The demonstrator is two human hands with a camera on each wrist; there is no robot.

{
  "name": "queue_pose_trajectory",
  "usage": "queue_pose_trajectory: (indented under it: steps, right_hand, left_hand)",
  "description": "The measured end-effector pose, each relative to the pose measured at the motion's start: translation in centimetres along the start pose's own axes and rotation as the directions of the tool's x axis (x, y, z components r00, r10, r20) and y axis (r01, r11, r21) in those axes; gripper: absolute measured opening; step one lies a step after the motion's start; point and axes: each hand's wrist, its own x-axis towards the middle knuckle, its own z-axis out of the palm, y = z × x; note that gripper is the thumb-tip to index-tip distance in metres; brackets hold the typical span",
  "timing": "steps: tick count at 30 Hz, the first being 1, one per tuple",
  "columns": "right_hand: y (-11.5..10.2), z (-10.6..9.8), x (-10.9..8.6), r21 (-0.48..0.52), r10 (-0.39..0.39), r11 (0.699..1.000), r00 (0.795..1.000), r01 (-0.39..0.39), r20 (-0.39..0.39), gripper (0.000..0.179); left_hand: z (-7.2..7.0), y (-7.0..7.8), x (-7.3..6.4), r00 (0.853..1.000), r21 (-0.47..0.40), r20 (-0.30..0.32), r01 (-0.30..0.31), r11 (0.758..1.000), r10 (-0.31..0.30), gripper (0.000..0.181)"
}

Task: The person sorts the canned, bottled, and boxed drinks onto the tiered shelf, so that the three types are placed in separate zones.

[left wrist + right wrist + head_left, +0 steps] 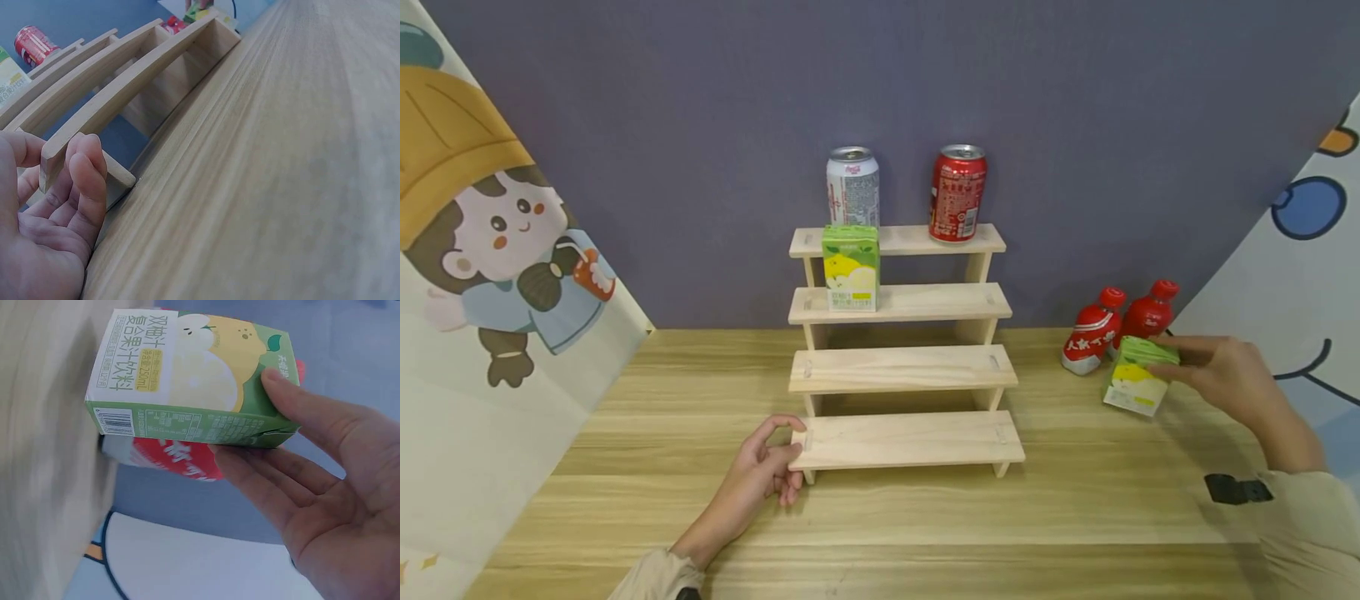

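My left hand (748, 471) grips the left end of the lowest step of a wooden four-step display rack (906, 440). In the left wrist view, the fingers (87, 175) curl around that step's end. At the right, my right hand (1232, 379) holds a green and yellow juice carton (1133, 385) by its upper part, between thumb and fingers. The carton is slightly tilted; whether its base touches the table cannot be told. Two red bottles, one with white lettering (1092, 333) and one plain red (1150, 313), stand just behind it.
On the rack's top step stand a white can (853, 187) at left and a red can (958, 196) at right. Another juice carton (851, 271) stands on the step below, before the white can. A blue-grey wall (737, 167) rises behind the wooden table (880, 533), with printed panels on both sides.
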Motion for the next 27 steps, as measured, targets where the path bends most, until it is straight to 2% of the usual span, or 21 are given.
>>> queue_pose_trajectory:
  steps: [13, 27]
  right_hand:
    - [-2.8, -0.8, -0.2, 0.019, -0.059, 0.998, 0.995, 0.061, -0.075, 0.046]
    - [-4.9, -0.3, -0.3, 0.195, -0.033, 0.979, 0.994, 0.052, -0.100, 0.041]
  left_hand:
    - [0.0, -0.1, 0.0, 1.000, 0.006, 0.009, -0.011, 1.000, 0.011, 0.036]
    - [0.1, 0.1, -0.2, 1.000, 0.006, 0.009, -0.010, 1.000, 0.010, 0.036]
